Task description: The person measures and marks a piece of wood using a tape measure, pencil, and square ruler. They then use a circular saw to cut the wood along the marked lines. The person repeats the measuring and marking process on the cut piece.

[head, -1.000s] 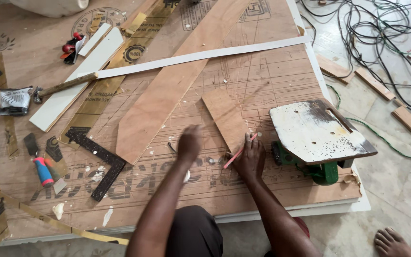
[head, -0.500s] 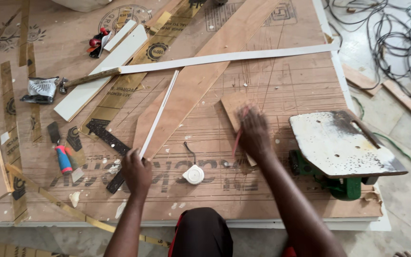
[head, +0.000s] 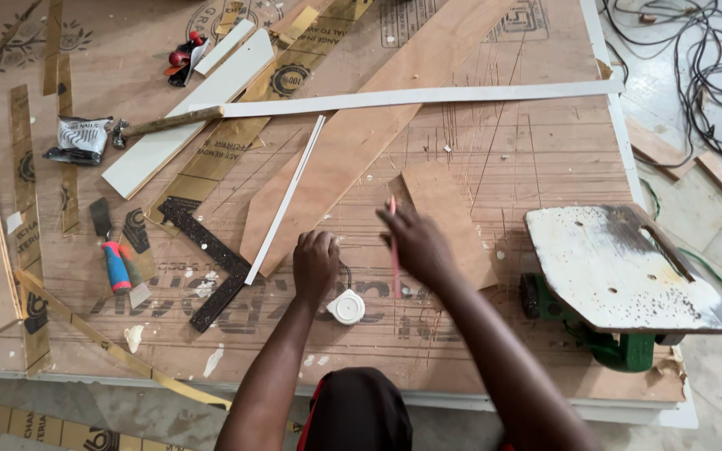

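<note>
My left hand [head: 316, 264] rests fisted on the plywood sheet [head: 503, 142], right beside the lower end of a thin white strip [head: 287, 197] and just above a small round white tape measure [head: 346, 307]. My right hand [head: 416, 242] holds a red pencil [head: 394, 250] upright over the near edge of a small brown plywood offcut [head: 449, 219]. A long pointed plywood piece [head: 353, 142] lies diagonally between the strip and the offcut.
A black try square [head: 211, 259], a blue-handled scraper [head: 114, 263], a hammer [head: 169, 124] and a nail packet [head: 81, 138] lie at left. An upturned green circular saw with a white base [head: 620, 267] sits at right. Cables [head: 704, 67] cover the floor beyond.
My left hand moved right, from the strip's lower end to beside the tape measure. My right hand slid left and down along the offcut, still holding the pencil.
</note>
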